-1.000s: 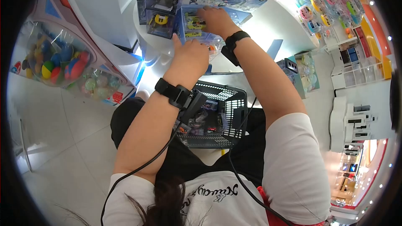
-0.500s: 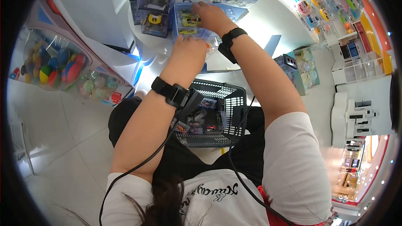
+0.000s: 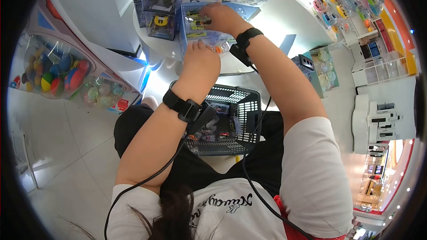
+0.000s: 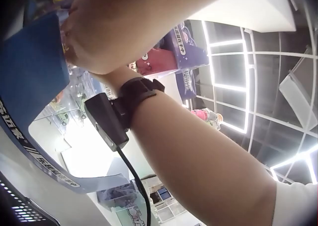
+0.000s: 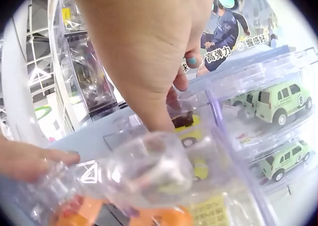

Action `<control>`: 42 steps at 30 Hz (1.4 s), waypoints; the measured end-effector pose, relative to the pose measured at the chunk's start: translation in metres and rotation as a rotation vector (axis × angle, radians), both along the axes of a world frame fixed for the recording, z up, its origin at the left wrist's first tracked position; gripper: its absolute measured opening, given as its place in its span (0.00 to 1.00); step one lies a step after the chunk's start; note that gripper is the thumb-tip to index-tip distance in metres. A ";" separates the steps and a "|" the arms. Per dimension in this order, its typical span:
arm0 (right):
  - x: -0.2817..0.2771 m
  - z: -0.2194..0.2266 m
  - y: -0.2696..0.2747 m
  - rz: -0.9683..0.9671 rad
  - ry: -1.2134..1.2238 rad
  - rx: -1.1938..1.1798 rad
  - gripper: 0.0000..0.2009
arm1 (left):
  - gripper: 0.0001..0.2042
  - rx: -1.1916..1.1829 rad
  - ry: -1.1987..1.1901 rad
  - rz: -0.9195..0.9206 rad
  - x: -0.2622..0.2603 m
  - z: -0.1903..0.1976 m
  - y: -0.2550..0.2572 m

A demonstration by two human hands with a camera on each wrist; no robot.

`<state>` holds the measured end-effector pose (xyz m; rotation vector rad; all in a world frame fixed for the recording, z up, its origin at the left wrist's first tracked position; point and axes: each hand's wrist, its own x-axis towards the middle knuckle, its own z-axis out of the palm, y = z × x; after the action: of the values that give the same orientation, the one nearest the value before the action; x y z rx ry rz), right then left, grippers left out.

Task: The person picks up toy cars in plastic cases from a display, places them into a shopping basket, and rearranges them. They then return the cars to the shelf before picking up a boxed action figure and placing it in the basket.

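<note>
A blue display box [image 3: 183, 33] holds clear plastic packs with toy cars. Over it reaches my right hand [image 3: 224, 18], thumb and fingers down among the packs. In the right wrist view they come right to a yellow toy car [image 5: 191, 136]; I cannot tell whether they grip its pack. My left hand [image 3: 201, 64] lies at the box's near edge, fingers extended onto clear plastic, as the right wrist view shows too. Seen from the left wrist, that hand covers part of the blue box wall [image 4: 35, 62]. Pale green toy cars [image 5: 283, 104] and an orange toy car [image 5: 82, 211] sit nearby.
Clear cases, one with a yellow car [image 3: 160, 23], stack left of the box. Below the hands, a dark basket [image 3: 249, 120] contains several packaged toys. A clear dome of balls [image 3: 55, 69] stands at left. Cables run from both wrist cameras.
The head view has shifted slightly, moving the box leftward in it. My left index finger pointed forward earlier; now the fingers lie together at the box's near side. The right hand stays over the packs.
</note>
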<state>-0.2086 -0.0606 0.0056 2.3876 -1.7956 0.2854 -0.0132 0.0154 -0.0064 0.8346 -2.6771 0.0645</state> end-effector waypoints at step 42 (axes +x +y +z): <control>0.045 0.167 0.129 -0.580 -1.244 0.339 0.19 | 0.23 0.299 1.046 -0.131 0.027 0.068 -0.016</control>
<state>-0.1637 0.0680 0.1723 1.7106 -3.0713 1.7661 0.0141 -0.0005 0.0617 0.5321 -1.7397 -0.6351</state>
